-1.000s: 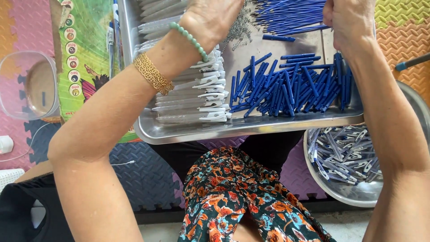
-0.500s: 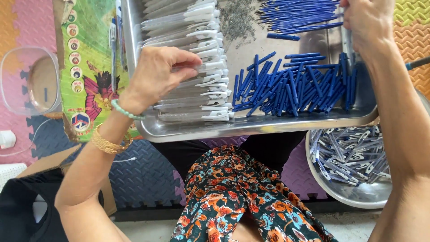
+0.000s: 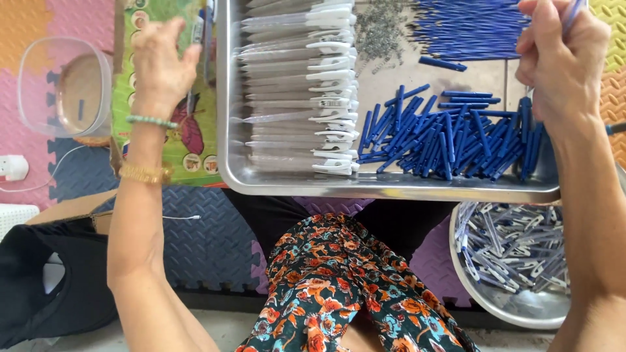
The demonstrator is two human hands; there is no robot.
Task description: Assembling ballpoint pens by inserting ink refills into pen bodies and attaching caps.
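Pen parts fill the steel tray (image 3: 391, 188) that rests across the person's lap: a stack of clear barrels with white clips (image 3: 300, 91) lies along its left half, a loose heap of blue caps (image 3: 450, 137) sits at its near right, a row of blue refills (image 3: 469, 26) lies along its far right, and a small pile of grey springs (image 3: 381, 32) sits between the barrels and the refills. The right hand (image 3: 561, 65) is raised over the tray's far right corner, its fingers curled closed around a thin bluish pen piece (image 3: 572, 12) that sticks up past the fingertips; what kind of piece it is cannot be told. The left hand (image 3: 160, 62) is just left of the tray, over a green printed box (image 3: 189, 124) beside it, fingers bent and pinching at something at the box's far edge, too hidden to name. A clear plastic tub (image 3: 62, 85) stands on the foam mat at the far left. A round metal bowl (image 3: 495, 306) holding more clear and white pieces sits below the tray's near right corner.
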